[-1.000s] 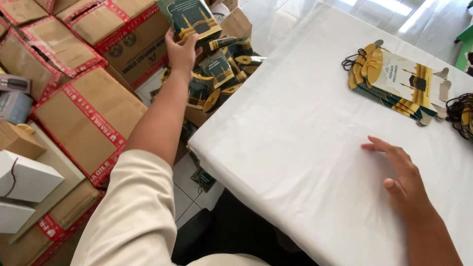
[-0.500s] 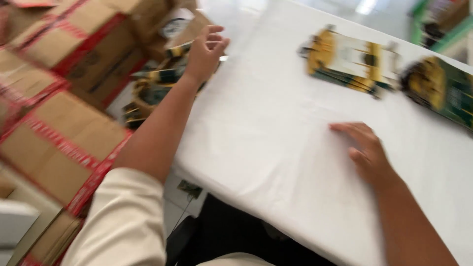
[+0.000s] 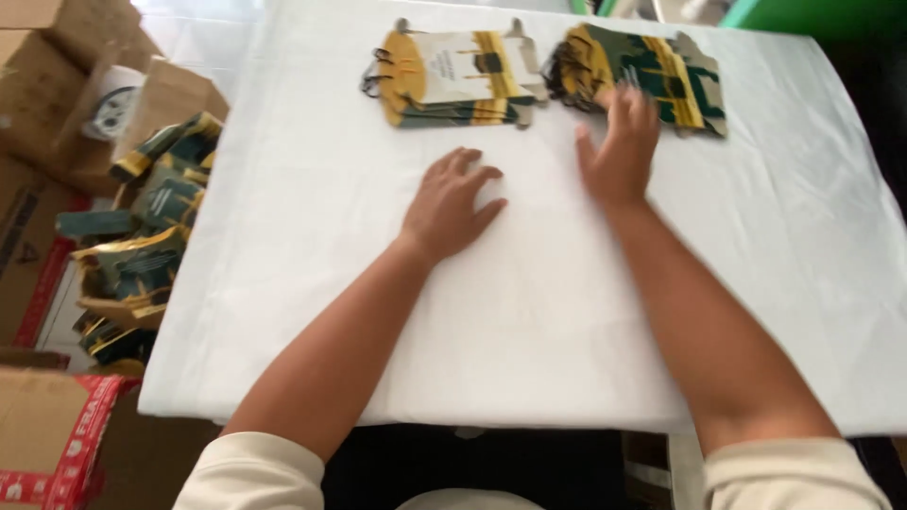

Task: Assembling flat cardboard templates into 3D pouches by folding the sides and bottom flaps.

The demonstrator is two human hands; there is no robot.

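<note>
Lying at the far edge of the white-covered surface [image 3: 529, 312] are two stacks of flat green-and-yellow paper bags, the left stack [image 3: 453, 80] untouched and the right stack [image 3: 647, 76] under the fingertips of the right hand [image 3: 619, 151], which is stretched forward, open and empty. The left hand [image 3: 449, 203] rests flat and empty on the cloth just short of the left stack, fingers spread. Half a second ago that hand was out over the open box of bags [image 3: 142, 236] beside the surface; both arms now point straight ahead.
</note>
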